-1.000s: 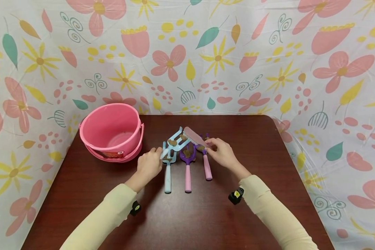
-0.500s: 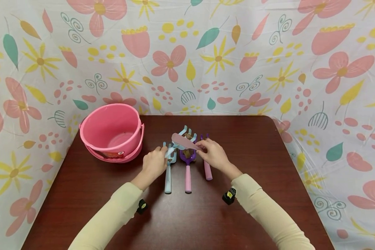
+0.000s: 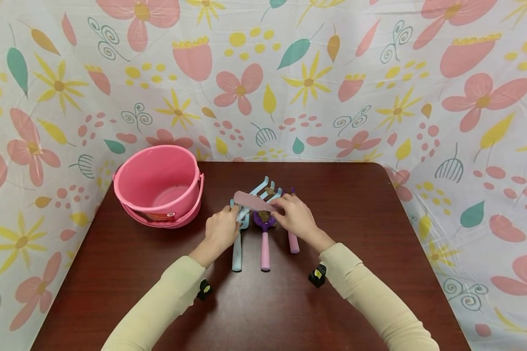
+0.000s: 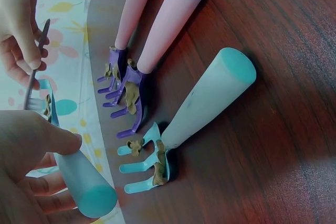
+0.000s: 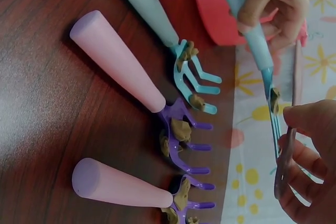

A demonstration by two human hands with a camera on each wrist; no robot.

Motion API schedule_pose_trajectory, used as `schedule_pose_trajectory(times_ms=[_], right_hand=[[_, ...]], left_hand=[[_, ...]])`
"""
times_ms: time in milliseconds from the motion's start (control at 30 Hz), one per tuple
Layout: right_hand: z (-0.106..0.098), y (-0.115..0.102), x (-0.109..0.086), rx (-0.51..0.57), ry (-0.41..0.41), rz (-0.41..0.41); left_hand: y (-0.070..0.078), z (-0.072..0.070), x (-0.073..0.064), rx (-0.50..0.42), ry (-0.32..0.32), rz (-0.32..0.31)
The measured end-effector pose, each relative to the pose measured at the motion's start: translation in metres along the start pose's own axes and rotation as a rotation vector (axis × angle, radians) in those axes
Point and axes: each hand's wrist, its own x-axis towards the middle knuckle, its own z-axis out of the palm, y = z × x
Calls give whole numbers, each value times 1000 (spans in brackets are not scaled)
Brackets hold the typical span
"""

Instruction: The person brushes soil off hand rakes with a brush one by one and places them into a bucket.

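While the left hand (image 3: pixel 221 228) grips a rake (image 4: pixel 84 179) and the right hand (image 3: pixel 296 217) a brush (image 3: pixel 253 201), cleaning seems unfinished. Three other rakes (image 5: pixel 139 85) also carry lumps (image 5: pixel 181 129).

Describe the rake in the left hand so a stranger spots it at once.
Find the pink bucket on the dark table. Just right of it, the left hand grips a pale-blue rake with brown clumps. Unlike the three other rakes, which lie on the table, it is held up.
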Motion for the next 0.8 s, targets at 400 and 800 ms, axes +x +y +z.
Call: schedule_pose_trajectory(times_ms=[400,800], right_hand=[[-3,0,-1,-111,27,-19],[-2,7,-2,-150,77,-49]], left_hand=[[1,-2,1,11,7,13],[-1,-2,0,35,-9,10]])
